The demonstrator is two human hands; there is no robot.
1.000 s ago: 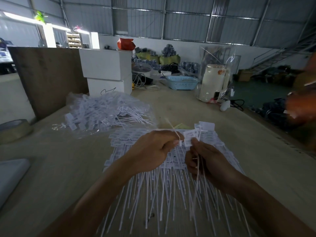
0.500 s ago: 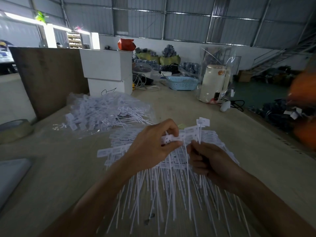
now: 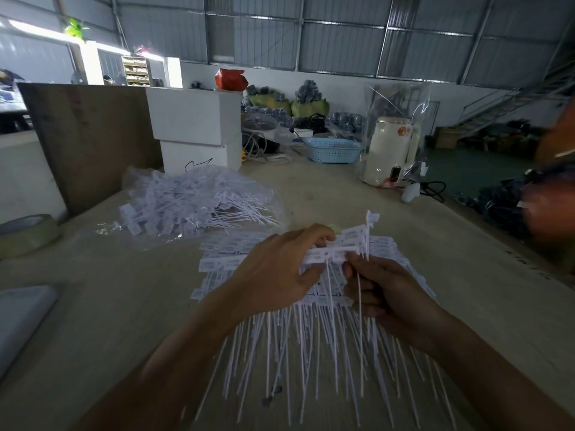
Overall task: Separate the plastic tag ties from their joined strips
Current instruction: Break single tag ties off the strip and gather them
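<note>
Gripping a joined strip of white plastic tag ties (image 3: 334,255), the left hand (image 3: 277,275) curls its fingers over the strip's flat heads while the thumb presses from beneath. Just beside it, the right hand (image 3: 385,293) pinches thin tie tails near the strip's right end, its fingers folded round several loose tails that hang down past the palm. Both hands nearly touch at the strip, held above a spread pile of joined strips (image 3: 311,321) lying on the tabletop (image 3: 109,306), heads away from the person and tails fanned toward the forearms. Beyond the left hand, a clear plastic bag of tag ties (image 3: 193,203) rests on the tabletop. Farther out on that side stand two stacked white boxes (image 3: 196,132) with a brown board (image 3: 90,141) next to them, and a roll of tape (image 3: 25,233) sits at the far left edge. Beyond the right hand are a blue basket (image 3: 333,150) and a cream electric kettle (image 3: 390,150) partly inside a clear bag. An orange blur at the far right cannot be made out.
</note>
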